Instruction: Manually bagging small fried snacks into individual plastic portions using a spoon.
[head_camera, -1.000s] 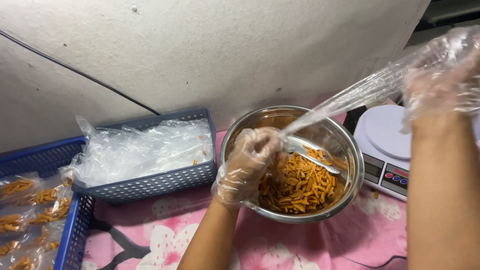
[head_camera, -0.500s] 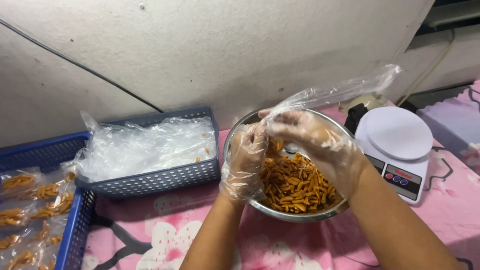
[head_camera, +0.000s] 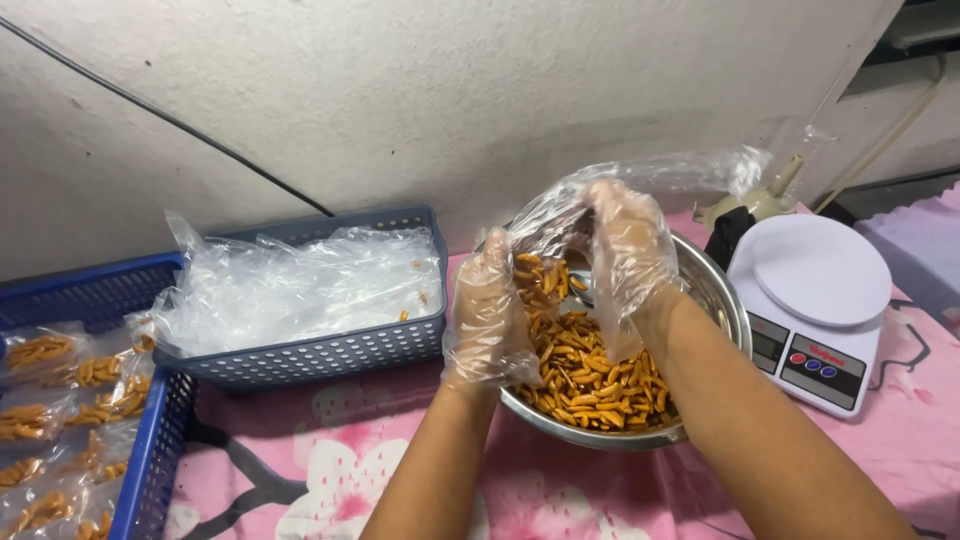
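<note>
Both gloved hands pinch a clear plastic bag (head_camera: 640, 185) over the steel bowl (head_camera: 725, 300) — left hand (head_camera: 490, 315) and right hand (head_camera: 628, 255) each in a narrow grip, orange snack sticks (head_camera: 590, 375) below.

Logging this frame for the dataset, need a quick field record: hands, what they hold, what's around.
left hand: gloved, at the near rim of the metal bowl, touching the snacks
right hand: gloved, holds a clear plastic bag open over the bowl
snacks: orange sticks, heaped in the bowl
grey basket: left of the bowl, full of empty clear bags
blue crate: far left, holds filled packets
scale: white, right of the bowl
cloth: pink, floral
</note>
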